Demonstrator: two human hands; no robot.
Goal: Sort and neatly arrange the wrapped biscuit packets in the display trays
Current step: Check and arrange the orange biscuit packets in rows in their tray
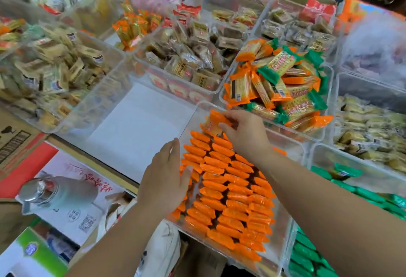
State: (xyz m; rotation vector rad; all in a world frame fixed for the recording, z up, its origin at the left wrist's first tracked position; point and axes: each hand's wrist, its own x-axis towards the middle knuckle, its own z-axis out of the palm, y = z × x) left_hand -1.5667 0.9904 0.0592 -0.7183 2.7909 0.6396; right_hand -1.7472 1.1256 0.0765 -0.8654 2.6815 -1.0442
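In the clear tray [283,252], rowed orange packets [228,197], right hand [246,136] gripping one

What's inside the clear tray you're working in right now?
The clear tray holds orange packets standing in neat rows. The right hand holds one more over the far end. Hands hide parts of the rows.

Snack shop: clear display trays [316,138] heaped with wrapped biscuit packets [283,83].

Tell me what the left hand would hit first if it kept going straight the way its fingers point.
Probably the clear tray's far rim; the left hand points up along the tray's left wall. Depth is unclear, so it might pass over the rim.
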